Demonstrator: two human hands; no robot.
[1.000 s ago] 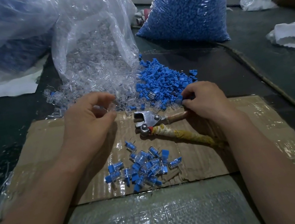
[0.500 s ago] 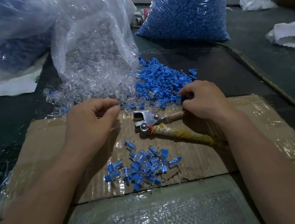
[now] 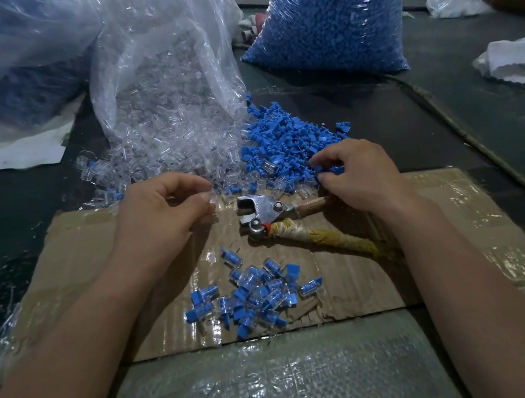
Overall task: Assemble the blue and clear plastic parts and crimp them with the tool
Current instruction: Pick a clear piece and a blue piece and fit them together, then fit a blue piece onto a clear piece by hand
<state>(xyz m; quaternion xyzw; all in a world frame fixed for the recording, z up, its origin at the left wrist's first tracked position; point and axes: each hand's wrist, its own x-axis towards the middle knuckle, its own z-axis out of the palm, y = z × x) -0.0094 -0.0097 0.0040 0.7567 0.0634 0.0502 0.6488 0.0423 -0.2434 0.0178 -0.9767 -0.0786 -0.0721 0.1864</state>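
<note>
Pinching clear part (image 3: 211, 201) by cardboard (image 3: 73, 261) edge: left hand (image 3: 156, 216); right hand (image 3: 362, 178) opposite.

The dark green-black flat work surface (image 3: 449, 119) fills the view under dim, even light. A flattened brown cardboard sheet (image 3: 446, 203), taped over with clear glossy film, lies at centre. A grey woven plastic sheet (image 3: 268, 389) covers the near edge. A white flat sheet (image 3: 14, 153) lies far left. A crumpled white wrapping (image 3: 522, 58) lies far right, beyond a thin brown cord (image 3: 489, 152) that runs diagonally.
</note>
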